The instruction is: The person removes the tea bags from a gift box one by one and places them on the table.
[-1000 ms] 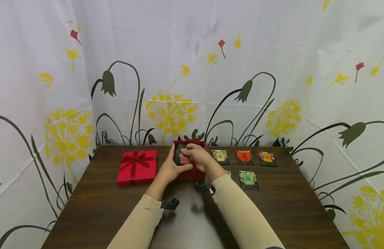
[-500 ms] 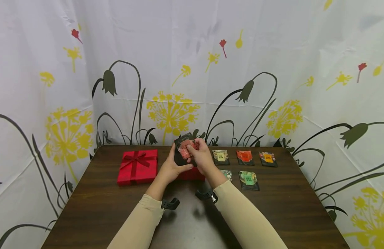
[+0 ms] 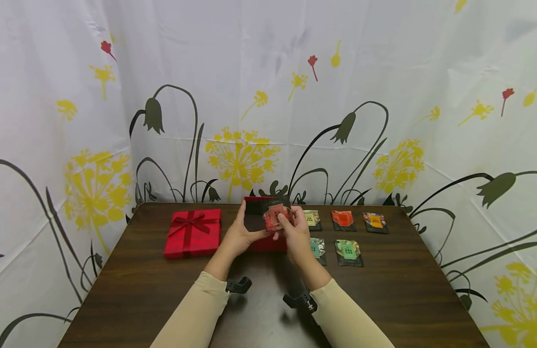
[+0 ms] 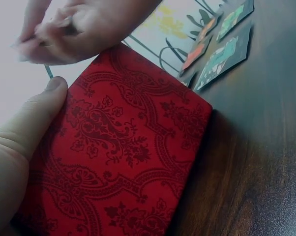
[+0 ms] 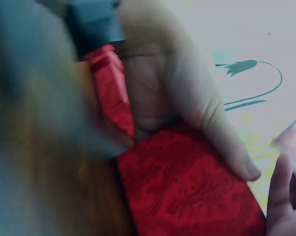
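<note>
A deep red box (image 3: 265, 244) with a dark inside stands open-topped at the table's back middle, its wall patterned with darker flowers. My left hand (image 3: 239, 238) grips the box at its left side; in the left wrist view the thumb (image 4: 27, 120) lies along the box's edge. Over the box's right half, my right hand (image 3: 297, 238) pinches a black packet (image 3: 274, 212) with a red label between thumb and fingers. That packet tilts and hides part of the box opening. In the right wrist view the left hand (image 5: 162, 69) holds the red box wall (image 5: 192, 182).
A red lid (image 3: 174, 241) with a ribbon bow lies left of the box. To the right lie flat packets with yellow (image 3: 312, 220), red (image 3: 342, 220), orange (image 3: 375, 223), teal (image 3: 319, 251) and green (image 3: 348, 253) labels. A flower-printed curtain (image 3: 268, 72) hangs behind the table (image 3: 407, 290).
The right hand has lifted the red-labelled packet out of the box and drawn it to the right, away from the left hand's fingers. The left hand stays on the box.
</note>
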Demonstrator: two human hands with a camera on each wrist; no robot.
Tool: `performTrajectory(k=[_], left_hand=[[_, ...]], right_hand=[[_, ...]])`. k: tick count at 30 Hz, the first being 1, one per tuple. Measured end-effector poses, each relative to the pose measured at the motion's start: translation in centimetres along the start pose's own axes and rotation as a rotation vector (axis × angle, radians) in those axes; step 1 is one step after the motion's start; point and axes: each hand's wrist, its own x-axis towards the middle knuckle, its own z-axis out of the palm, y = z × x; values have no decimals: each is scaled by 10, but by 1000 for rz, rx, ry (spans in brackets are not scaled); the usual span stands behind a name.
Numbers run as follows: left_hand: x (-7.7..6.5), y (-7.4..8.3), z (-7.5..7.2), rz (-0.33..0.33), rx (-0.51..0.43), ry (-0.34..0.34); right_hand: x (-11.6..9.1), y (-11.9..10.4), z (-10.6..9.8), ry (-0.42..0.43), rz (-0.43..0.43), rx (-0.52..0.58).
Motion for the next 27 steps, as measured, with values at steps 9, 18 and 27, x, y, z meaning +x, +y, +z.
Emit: performTrajectory(k=[9, 18, 27], left_hand=[[-2, 0, -2, -14, 40, 6], [-1, 0, -1, -34, 19, -10], [-2, 3, -1, -45, 14, -23]], right_hand=[[-31, 5, -33, 32, 15, -165], [-49, 1, -76, 12, 16, -295], [-58, -2, -136, 98, 41, -447]])
